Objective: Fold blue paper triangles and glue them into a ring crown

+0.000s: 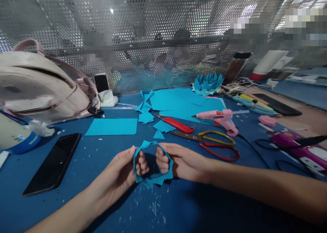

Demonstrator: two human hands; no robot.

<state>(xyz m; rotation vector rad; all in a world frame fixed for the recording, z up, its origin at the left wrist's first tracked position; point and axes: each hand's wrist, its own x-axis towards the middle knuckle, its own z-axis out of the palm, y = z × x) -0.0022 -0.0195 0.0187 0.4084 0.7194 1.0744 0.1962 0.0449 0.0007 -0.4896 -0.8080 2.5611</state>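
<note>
Between my two hands is a blue paper ring (146, 183) with pointed, zigzag edges, held up above the front of the table. My left hand (127, 163) grips its left side, fingers curled inside the loop. On the opposite side my right hand (176, 159) grips the ring, its fingers bent through the opening. Just beyond the ring lie small cut blue paper pieces (158, 134), a red utility knife (178, 125) and scissors (204, 137) with yellow and red handles. A blue paper rectangle (112, 127) rests to the left.
A pink glue gun (217, 116) sits right of blue sheets (176, 101). Behind them is a spiky blue paper crown (208, 84). A black phone (52, 164) and pale backpack (43, 83) are on the left, a purple power strip (298, 151) on the right. A perforated metal screen (153, 14) closes the back.
</note>
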